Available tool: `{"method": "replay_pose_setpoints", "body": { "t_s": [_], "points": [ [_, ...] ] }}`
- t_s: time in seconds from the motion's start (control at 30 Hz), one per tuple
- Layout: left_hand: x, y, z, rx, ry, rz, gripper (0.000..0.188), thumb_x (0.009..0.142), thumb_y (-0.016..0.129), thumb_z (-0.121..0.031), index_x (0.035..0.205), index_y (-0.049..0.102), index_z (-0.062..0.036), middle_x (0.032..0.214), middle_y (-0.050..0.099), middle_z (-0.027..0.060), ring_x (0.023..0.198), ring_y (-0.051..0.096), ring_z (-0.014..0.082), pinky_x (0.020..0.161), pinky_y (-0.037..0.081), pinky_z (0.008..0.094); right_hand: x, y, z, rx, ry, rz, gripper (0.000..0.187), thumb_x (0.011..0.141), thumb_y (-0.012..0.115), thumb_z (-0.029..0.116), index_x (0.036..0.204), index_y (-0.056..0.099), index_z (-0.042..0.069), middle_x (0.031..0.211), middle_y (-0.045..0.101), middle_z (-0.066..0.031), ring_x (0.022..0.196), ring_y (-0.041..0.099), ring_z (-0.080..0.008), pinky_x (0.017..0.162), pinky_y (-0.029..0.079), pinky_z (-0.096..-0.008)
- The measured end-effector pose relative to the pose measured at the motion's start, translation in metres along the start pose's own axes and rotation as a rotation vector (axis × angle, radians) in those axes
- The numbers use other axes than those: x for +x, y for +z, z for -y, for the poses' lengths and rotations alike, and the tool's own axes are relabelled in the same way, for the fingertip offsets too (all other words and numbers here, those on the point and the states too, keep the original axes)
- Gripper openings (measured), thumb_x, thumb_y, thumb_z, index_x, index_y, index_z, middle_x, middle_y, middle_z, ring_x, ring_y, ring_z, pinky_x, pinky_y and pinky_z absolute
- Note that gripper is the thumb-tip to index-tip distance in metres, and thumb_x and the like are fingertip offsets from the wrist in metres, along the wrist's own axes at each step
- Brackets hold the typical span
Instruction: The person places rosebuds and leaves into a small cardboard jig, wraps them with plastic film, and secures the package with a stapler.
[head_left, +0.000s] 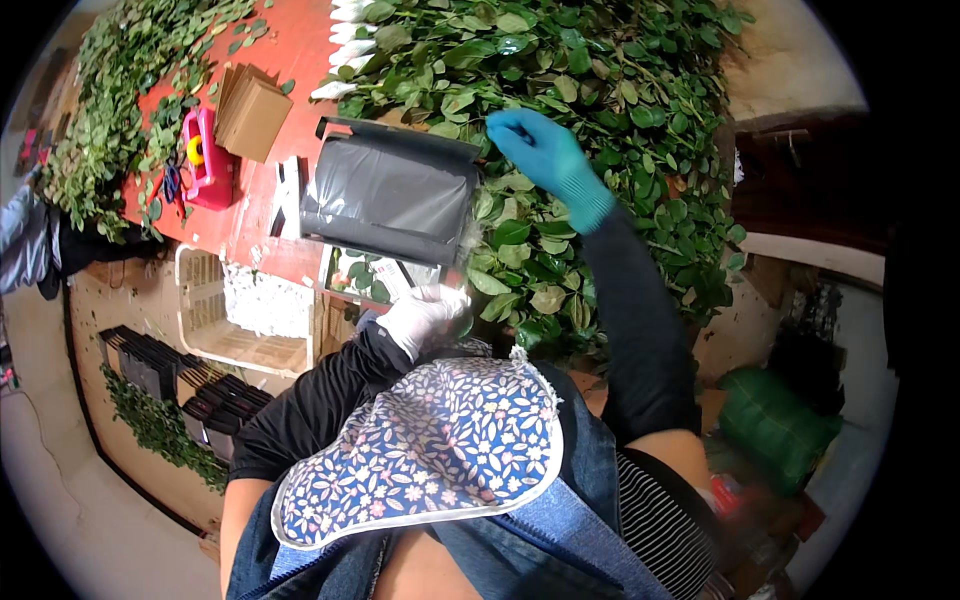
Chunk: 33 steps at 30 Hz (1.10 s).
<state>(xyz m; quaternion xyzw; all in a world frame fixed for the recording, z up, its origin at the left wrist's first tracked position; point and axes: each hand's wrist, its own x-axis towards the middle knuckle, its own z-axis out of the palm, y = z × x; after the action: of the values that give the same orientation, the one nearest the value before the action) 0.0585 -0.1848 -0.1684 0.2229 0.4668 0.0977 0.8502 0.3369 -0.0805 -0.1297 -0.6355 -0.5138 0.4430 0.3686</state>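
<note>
While the right hand (548,152), in a blue glove, hovers open with fingers spread over the heap of green leafy sprigs (600,110) in the upper middle of the frame, the left hand (425,315), in a white glove, is closed on the lower edge of a clear plastic packet with a white label and leaves inside (378,278) at the centre. Just above that packet lies a dark grey plastic bag, rectangular and flat (390,190), on the red table (290,50). At upper left sits a stack of brown cardboard pieces (252,112), with a pink tape dispenser holding a yellow roll (205,158) beside it. Below the table edge, at left, stands a white plastic crate (245,310), and dark packets (160,365) are stacked lower left.
</note>
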Motion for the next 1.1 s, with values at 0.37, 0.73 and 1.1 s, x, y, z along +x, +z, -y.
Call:
{"method": "replay_pose_setpoints", "body": {
  "t_s": [0.37, 0.73, 1.1],
  "points": [
    [-0.014, 0.017, -0.019, 0.034, 0.172, 0.104, 0.016, 0.089, 0.073, -0.014, 0.104, 0.071, -0.0078, 0.082, 0.066, -0.0055, 0.064, 0.052, 0.0049, 0.057, 0.04, 0.0208, -0.155, 0.074, 0.017, -1.032, -0.297, 0.805, 0.022, 0.089, 0.058, 0.027, 0.092, 0.073, 0.012, 0.081, 0.071, -0.009, 0.066, 0.067, -0.0276, 0.06, 0.051, -0.0435],
    [0.006, 0.003, 0.031, -0.005, 0.226, 0.045, 0.004, 0.09, 0.071, -0.013, 0.093, 0.071, -0.0095, 0.083, 0.066, -0.0066, 0.072, 0.054, 0.0037, 0.065, 0.042, 0.0208, -0.138, 0.055, 0.014, -1.278, -0.107, 0.723, 0.062, 0.088, 0.057, 0.018, 0.146, 0.039, 0.008, 0.082, 0.071, -0.0116, 0.07, 0.07, -0.0285, 0.061, 0.053, -0.0444],
    [0.044, -0.008, 0.057, -0.037, 0.173, -0.005, 0.011, 0.088, 0.073, -0.015, 0.092, 0.064, -0.011, 0.075, 0.059, -0.0049, 0.055, 0.045, 0.0062, 0.051, 0.035, 0.0233, -0.139, 0.053, 0.007, -1.309, -0.159, 0.722, 0.065, 0.09, 0.055, 0.017, 0.15, 0.034, 0.011, 0.08, 0.071, -0.0133, 0.068, 0.07, -0.0299, 0.058, 0.053, -0.0452]
  ]
}}
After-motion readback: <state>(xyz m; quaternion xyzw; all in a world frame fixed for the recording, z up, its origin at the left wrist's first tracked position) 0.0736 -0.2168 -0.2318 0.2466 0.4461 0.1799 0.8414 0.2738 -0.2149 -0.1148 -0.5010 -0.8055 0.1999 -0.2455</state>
